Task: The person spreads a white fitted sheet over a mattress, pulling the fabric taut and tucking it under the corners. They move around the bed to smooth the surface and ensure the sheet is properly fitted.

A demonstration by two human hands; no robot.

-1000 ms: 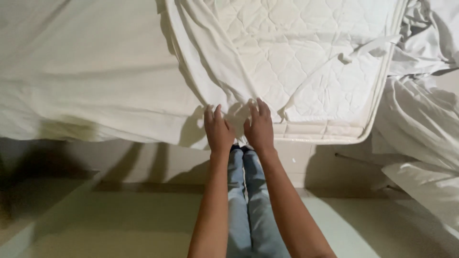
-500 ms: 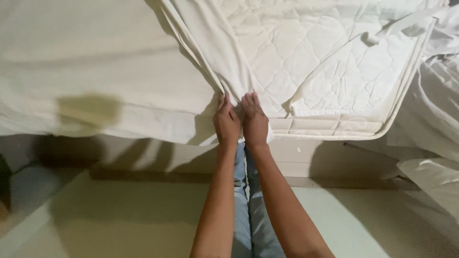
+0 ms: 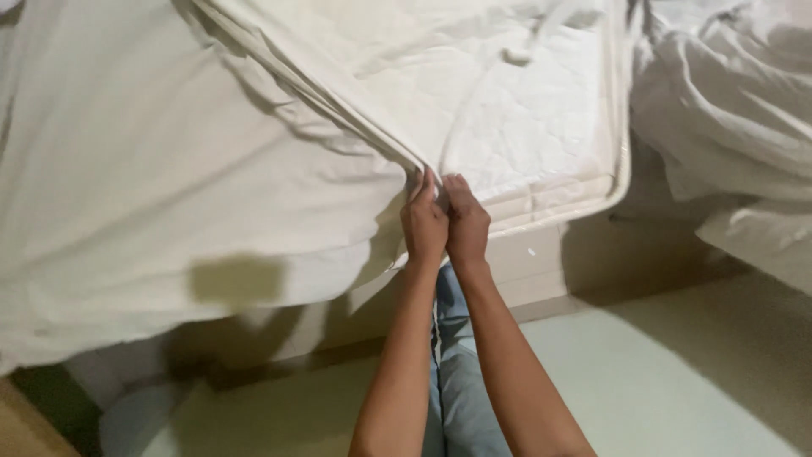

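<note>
1. Right at the near edge of the mattress (image 3: 524,127), both hands meet on the folded hem of a white sheet (image 3: 211,169), where its edge runs down in a ridge from the upper left to the fingers.
2. The left hand (image 3: 423,224) has its fingers curled tight around that hem, thumb side against the other hand.
3. The right hand (image 3: 467,224) touches the left, its fingers closed on the same bit of fabric just beside the mattress edge.
4. How much cloth sits inside each grip is hard to tell, since the fingertips are partly buried in the fold.
5. The sheet spreads from the hands across the left of the view, covering that part of the bed and hanging over its near side, with a dark shadow on the hanging part.
6. To the right of the ridge the quilted mattress top lies bare, with a piped border around its rounded near corner.
7. A loose strap or elastic band (image 3: 516,55) lies on the quilting near the top.
8. Beneath the mattress the pale bed base (image 3: 541,262) shows just right of the hands.
9. Well apart on the right, rumpled white bedding (image 3: 727,110) is heaped.
10. Below, both forearms rise from the bottom edge over blue jeans (image 3: 461,398), above a pale floor (image 3: 660,381).
</note>
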